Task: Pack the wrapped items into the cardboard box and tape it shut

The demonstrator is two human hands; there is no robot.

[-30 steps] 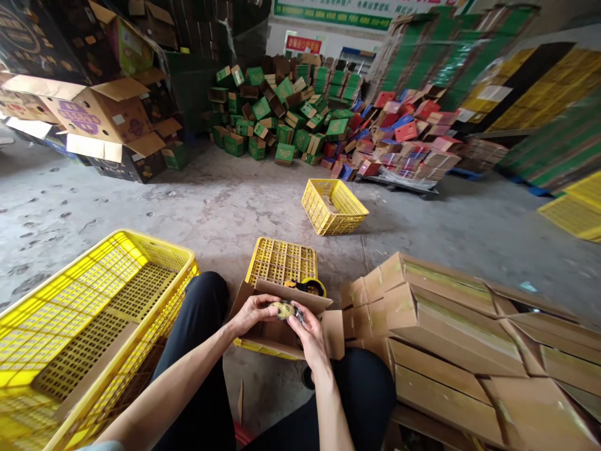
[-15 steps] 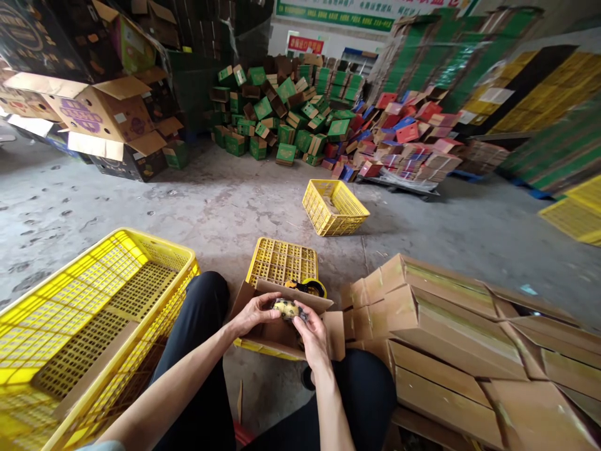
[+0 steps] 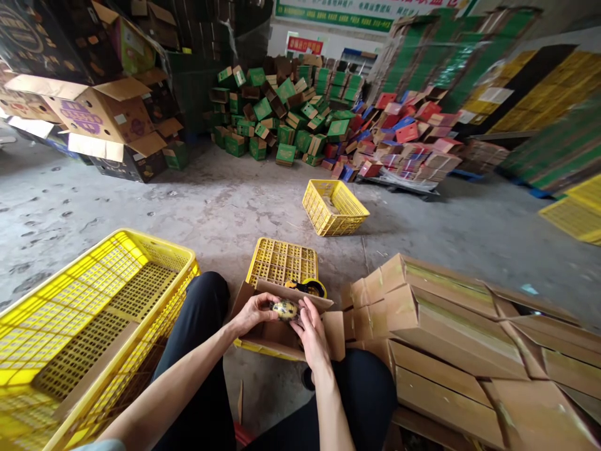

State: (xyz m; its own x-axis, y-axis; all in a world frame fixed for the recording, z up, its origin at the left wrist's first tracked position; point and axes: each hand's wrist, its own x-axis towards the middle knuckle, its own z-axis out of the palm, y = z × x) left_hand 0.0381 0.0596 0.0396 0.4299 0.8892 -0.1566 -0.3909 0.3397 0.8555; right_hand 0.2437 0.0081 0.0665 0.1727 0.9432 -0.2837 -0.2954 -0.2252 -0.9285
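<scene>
Between my hands is an oval, yellow-and-dark mottled thing (image 3: 284,310), too small to tell its kind. My left hand (image 3: 256,314) pinches its left end between thumb and fingers. At the other end, my right hand (image 3: 310,331) has its fingertips and thumb against it, fingers bent. Both hands are above an open cardboard box (image 3: 335,332) between my knees. Forearms and hands hide much of the box's inside. Just beyond its far flap, a yellow-and-black tape dispenser (image 3: 310,287) lies on an upturned yellow crate (image 3: 282,258).
A large yellow crate (image 3: 188,266) stands on my left, a cardboard piece inside. Flattened cardboard boxes (image 3: 464,319) are stacked at my right knee. Farther off are a smaller yellow crate (image 3: 347,222), piled green boxes (image 3: 286,153) and red and blue boxes (image 3: 407,133).
The mottled thing has turned in my fingers and shows a different side. My right hand has shifted its grip slightly, fingers more lifted; the left hand has barely moved.
</scene>
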